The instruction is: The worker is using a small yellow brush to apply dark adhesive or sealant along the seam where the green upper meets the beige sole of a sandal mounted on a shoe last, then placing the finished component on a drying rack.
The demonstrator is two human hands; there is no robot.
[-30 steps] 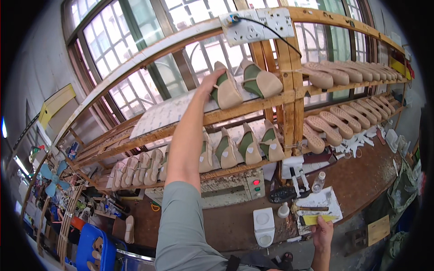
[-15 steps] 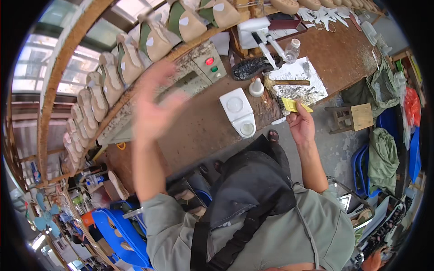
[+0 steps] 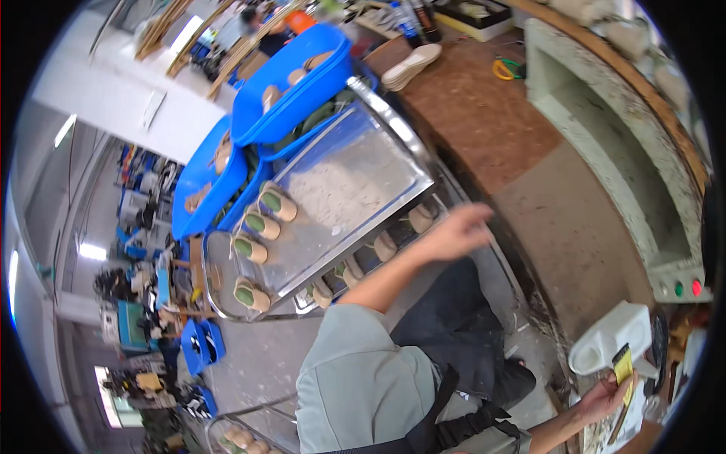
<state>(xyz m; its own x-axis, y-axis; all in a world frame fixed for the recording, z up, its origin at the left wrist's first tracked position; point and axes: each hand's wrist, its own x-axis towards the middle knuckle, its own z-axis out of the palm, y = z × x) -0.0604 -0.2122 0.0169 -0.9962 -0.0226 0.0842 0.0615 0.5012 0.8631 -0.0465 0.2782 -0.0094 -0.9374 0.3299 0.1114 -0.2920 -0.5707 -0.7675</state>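
Observation:
My left hand (image 3: 457,231) reaches out over the near edge of a metal tray cart (image 3: 363,227), fingers stretched out and a little blurred, with nothing visible in them. My right hand (image 3: 601,399), low at the right, is closed around a small yellow brush (image 3: 622,368) with dark bristles pointing up. Just above the brush, a white two-cup dish (image 3: 605,342) stands on the workbench (image 3: 597,227). Several beige shoes with green insides, such as one shoe (image 3: 278,203), stand along the left part of the cart's top tray; more shoes sit on the level below.
Blue bins (image 3: 291,94) with shoe parts are stacked behind the cart. A grey machine (image 3: 620,151) with lit buttons lines the bench's far side. A pale sole (image 3: 411,66) and a yellow ring (image 3: 504,69) lie on the bench. Other blue bins (image 3: 201,344) stand on the floor at left.
The view has swung left from the bench to the cart. My left hand has moved from over the bench to the cart's edge; my right hand still holds the yellow brush.

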